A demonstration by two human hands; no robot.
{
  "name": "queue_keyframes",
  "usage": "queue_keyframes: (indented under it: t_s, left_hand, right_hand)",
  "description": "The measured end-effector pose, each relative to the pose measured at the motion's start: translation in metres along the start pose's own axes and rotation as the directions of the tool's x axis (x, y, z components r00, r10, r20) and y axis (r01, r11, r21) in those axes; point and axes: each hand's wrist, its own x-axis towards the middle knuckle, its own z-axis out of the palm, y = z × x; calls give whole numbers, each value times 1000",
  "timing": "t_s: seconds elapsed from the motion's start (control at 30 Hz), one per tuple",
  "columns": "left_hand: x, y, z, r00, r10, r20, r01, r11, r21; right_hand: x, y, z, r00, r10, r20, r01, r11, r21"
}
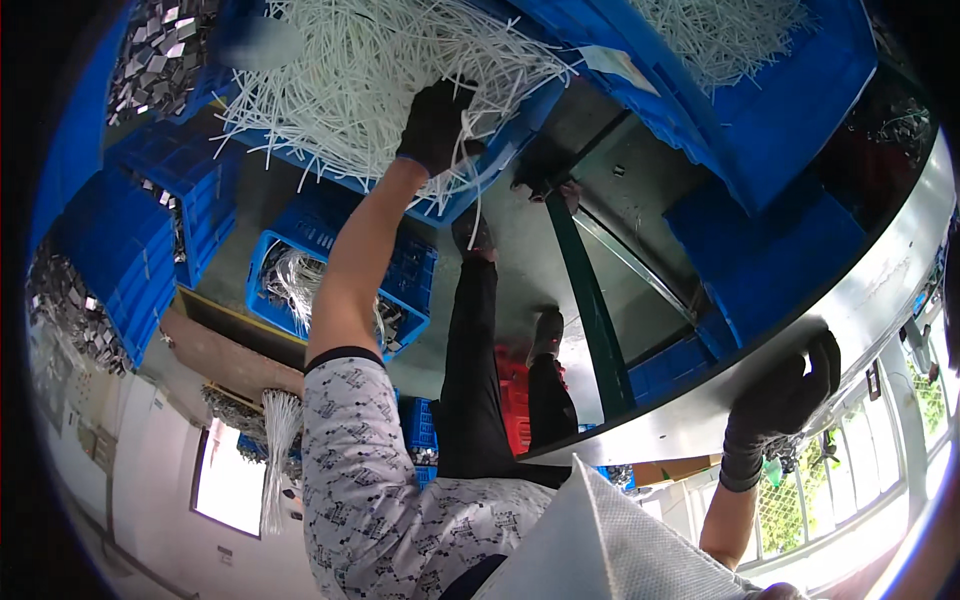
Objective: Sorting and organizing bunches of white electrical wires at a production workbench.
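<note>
The view is tipped upside down, looking back past my own body. My left hand point(437, 125), in a black glove, reaches into a blue crate point(505, 155) heaped with thin white plastic strips point(340, 70) and is closed on a bunch of them. My right hand point(790, 395), also in a black glove, grips the rim of a curved metal table point(700, 400). My patterned shirt point(370, 480) and black trousers point(470, 350) fill the lower middle.
A second blue crate of white strips point(720, 40) lies at the upper right. Blue crates with small metal pieces point(160, 50) stand at the left. Another blue crate point(415, 285) and a red crate point(512, 400) sit by my feet. A green table leg point(590, 300), a white woven sack point(600, 540), a barred window point(850, 470).
</note>
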Motion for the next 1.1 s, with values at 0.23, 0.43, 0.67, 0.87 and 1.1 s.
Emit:
queue_keyframes:
  t_s: [0.23,0.43,0.67,0.87,1.1]
  left_hand:
    - [-22,24,16,864,-208,458,14,921,390]
    - [-29,-32,104,880,-437,184,367,873,321]
    - [-41,-28,90,950,-307,56,308,951,-9]
    - [-52,-3,32,993,-121,-6,121,993,-1]
    - [-64,22,41,919,-191,345,292,918,-270]
  right_hand:
    - [-4,9,-5,997,-58,51,63,993,-104]
    - [-12,17,1,993,-99,69,109,980,-168]
    - [-9,14,-3,999,-36,33,38,998,-45]
    - [-8,7,-4,998,-18,57,18,1000,2]
    - [-4,7,-7,998,-48,30,47,999,8]
